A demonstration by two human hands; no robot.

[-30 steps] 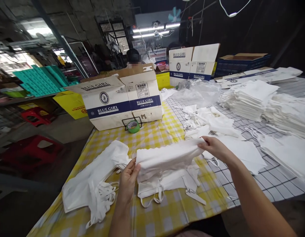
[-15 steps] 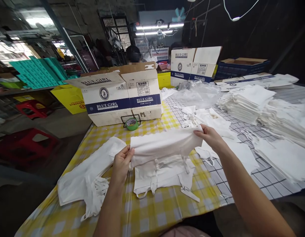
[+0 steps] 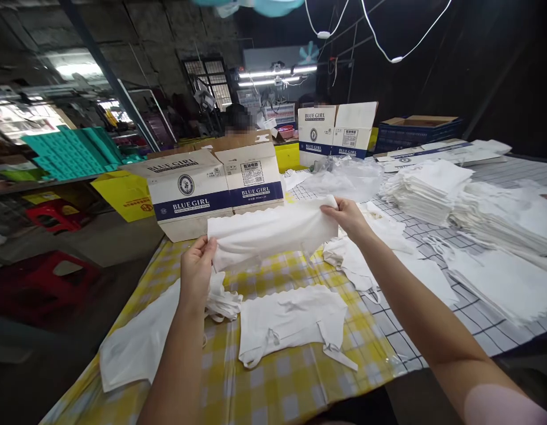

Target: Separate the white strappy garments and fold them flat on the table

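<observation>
A folded white cloth piece is held up above the yellow checked table cover, stretched between both hands. My left hand grips its left end with closed fingers, and my right hand pinches its right end. Below it a white cloth piece with straps lies flat on the table. Another white piece lies at the left, with a bunch of straps beside my left hand.
A "BLUE GIRL" cardboard box stands behind the cloth, a second one further back. Stacks of white cloth pieces cover the grey checked cover at right. A person sits behind the near box. Red stools stand left.
Both hands have lifted the folded white piece up and away from the piece with straps, which stays flat on the table. The view has tilted upward.
</observation>
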